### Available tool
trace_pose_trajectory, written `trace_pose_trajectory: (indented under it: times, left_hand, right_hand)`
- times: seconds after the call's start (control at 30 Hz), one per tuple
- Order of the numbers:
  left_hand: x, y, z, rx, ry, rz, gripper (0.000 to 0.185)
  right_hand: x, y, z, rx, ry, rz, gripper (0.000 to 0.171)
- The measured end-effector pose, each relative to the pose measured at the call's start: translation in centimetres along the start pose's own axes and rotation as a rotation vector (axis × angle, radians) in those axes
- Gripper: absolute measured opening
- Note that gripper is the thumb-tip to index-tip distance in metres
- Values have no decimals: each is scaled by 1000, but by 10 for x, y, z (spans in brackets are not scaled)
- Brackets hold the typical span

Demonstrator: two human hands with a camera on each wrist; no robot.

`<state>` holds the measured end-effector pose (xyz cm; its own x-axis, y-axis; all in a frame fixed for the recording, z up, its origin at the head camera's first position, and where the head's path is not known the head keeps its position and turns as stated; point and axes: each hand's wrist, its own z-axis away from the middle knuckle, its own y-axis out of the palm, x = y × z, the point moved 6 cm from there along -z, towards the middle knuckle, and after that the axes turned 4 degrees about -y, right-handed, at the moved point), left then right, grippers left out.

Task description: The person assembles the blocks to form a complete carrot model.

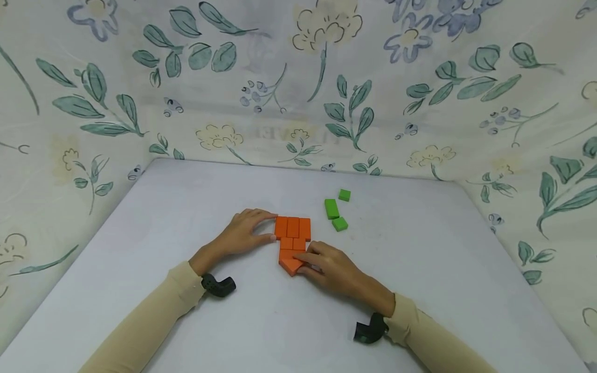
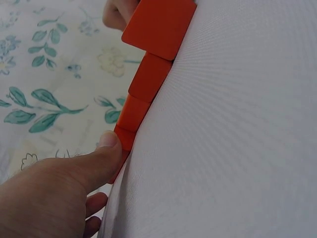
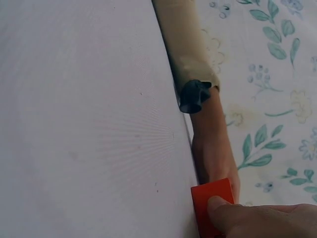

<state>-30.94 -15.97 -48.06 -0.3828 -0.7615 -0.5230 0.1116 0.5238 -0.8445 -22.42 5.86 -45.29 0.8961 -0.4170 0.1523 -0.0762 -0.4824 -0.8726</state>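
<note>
A flat cluster of orange blocks [image 1: 292,235] lies mid-table: a row of three upright ones, smaller pieces below, and an angled bottom block [image 1: 290,265]. My left hand [image 1: 274,228] holds the row's left block between index finger and thumb. In the left wrist view the thumb [image 2: 106,144] presses the end of the orange blocks [image 2: 148,79]. My right hand [image 1: 301,262] pinches the bottom block from the right. In the right wrist view its thumb [image 3: 225,210] lies on that orange block [image 3: 210,203].
Three green blocks [image 1: 331,209] lie loose just right of and behind the orange cluster. The white table [image 1: 186,207] is walled on three sides by floral cloth [image 1: 298,103]. A black camera mount sits on each wrist [image 1: 218,285].
</note>
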Motion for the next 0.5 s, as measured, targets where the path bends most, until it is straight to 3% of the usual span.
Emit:
trace_pose_trajectory:
  times: [0.5]
  left_hand:
    - [2, 1, -1, 11, -15, 12, 60]
  right_hand:
    - [-1, 1, 0, 26, 13, 4, 36]
